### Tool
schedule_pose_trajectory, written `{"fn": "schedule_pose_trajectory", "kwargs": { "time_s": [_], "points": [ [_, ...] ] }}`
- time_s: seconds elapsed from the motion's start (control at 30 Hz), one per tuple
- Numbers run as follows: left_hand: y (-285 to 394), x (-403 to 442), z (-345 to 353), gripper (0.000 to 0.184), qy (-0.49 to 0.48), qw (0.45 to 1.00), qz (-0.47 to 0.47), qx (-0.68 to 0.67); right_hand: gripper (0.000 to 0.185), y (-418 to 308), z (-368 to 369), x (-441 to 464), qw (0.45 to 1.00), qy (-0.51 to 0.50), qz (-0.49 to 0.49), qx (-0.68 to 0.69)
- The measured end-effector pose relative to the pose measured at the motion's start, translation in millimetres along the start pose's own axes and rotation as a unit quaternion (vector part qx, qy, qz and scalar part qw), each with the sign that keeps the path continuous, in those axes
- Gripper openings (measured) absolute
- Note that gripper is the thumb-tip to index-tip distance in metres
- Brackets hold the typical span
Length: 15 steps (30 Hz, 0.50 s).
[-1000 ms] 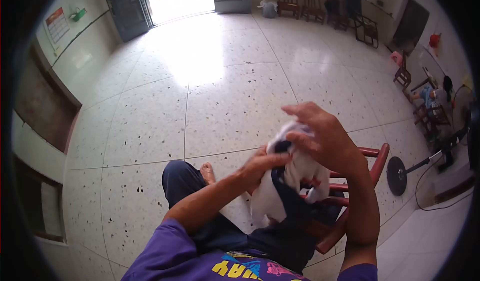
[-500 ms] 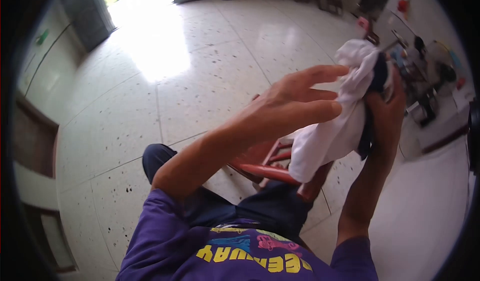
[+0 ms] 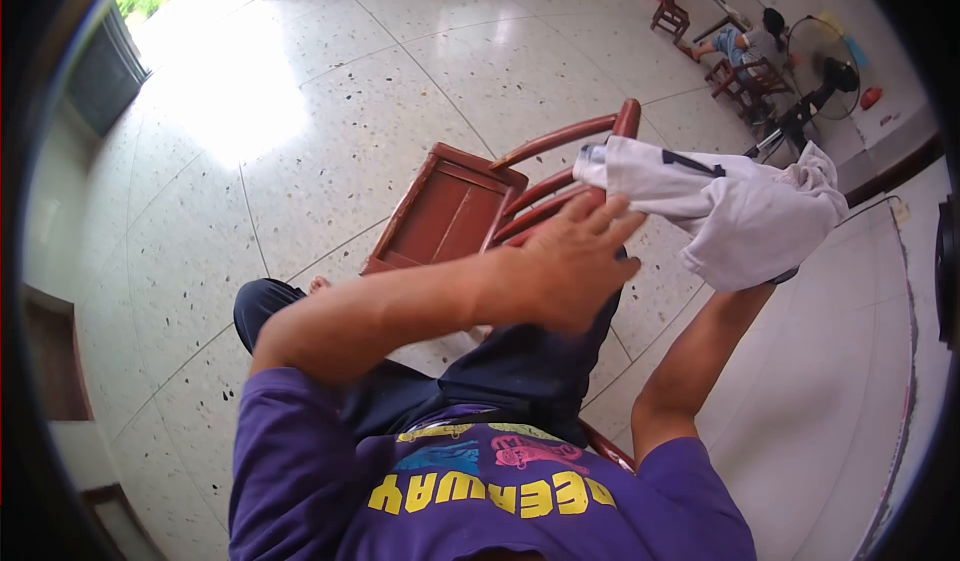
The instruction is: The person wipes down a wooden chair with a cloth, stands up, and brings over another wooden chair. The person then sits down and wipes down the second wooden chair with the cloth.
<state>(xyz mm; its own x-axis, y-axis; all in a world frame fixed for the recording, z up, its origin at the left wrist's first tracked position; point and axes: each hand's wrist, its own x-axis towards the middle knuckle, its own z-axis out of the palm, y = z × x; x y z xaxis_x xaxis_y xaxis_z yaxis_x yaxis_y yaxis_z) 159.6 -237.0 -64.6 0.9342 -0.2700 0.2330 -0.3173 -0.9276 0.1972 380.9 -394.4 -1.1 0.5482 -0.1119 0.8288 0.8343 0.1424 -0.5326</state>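
Note:
A white garment (image 3: pixel 745 216) with a dark strip and some dark cloth at its edge is draped over my right hand and bunched at its far right end. The cloth covers the fingers of my right hand; only the forearm (image 3: pixel 695 356) shows below it, and the garment is held up there. My left hand (image 3: pixel 583 261) is open, palm down with fingers spread, just below the garment's left end. Whether its fingertips touch the cloth I cannot tell. Behind my left hand stands a red wooden chair (image 3: pixel 432 211), its curved back rails partly hidden by hand and garment.
A standing fan (image 3: pixel 825 76) is at the upper right by the wall. Near it, a person (image 3: pixel 745 49) sits among small wooden chairs (image 3: pixel 672 13). A doorway (image 3: pixel 190 6) lets in bright light at the upper left. The speckled tile floor (image 3: pixel 330 151) runs beneath.
The garment has turned from hanging upright to stretching sideways, and now covers my right hand. My left hand has moved down and left from it. The view has shifted right, showing more of the chair.

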Motion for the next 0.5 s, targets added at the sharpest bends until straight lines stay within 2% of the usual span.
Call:
{"fn": "schedule_pose_trajectory", "kwargs": {
  "time_s": [0.1,0.17,0.23,0.27,0.4,0.43,0.47,0.5],
  "points": [
    [-22.4,-27.4,-30.6,0.070,0.032,0.999,-0.024,-0.020,0.036,9.3,-10.4,15.7,0.993,0.028,0.063,0.093],
    [-48.9,-53.0,-45.3,0.073,0.063,0.997,-0.049,0.014,0.037,20.9,-10.1,17.2,0.984,0.029,0.092,0.150],
    [-71.1,-82.7,-72.9,0.064,0.055,0.986,-0.146,-0.062,0.038,32.5,0.6,7.9,0.972,0.014,0.114,0.203],
    [-78.3,-98.5,-86.7,0.064,0.050,0.981,-0.180,-0.052,0.038,38.5,8.5,0.4,0.965,0.004,0.125,0.229],
    [-132.8,-131.1,-120.7,0.061,-0.001,0.921,-0.388,0.041,0.040,65.5,70.8,-36.4,0.922,-0.074,0.168,0.343],
    [-148.4,-127.4,-128.3,0.055,-0.014,0.924,-0.371,0.088,0.040,71.8,94.2,-47.4,0.910,-0.104,0.163,0.367],
    [-175.7,-124.9,-130.2,0.057,-0.040,0.917,-0.377,0.122,0.041,75.5,118.9,-57.6,0.906,-0.135,0.143,0.375],
    [-196.4,-120.2,-140.7,0.064,-0.042,0.910,-0.402,0.091,0.038,46.9,156.5,-70.7,0.942,-0.120,0.094,0.300]
  ]
}}
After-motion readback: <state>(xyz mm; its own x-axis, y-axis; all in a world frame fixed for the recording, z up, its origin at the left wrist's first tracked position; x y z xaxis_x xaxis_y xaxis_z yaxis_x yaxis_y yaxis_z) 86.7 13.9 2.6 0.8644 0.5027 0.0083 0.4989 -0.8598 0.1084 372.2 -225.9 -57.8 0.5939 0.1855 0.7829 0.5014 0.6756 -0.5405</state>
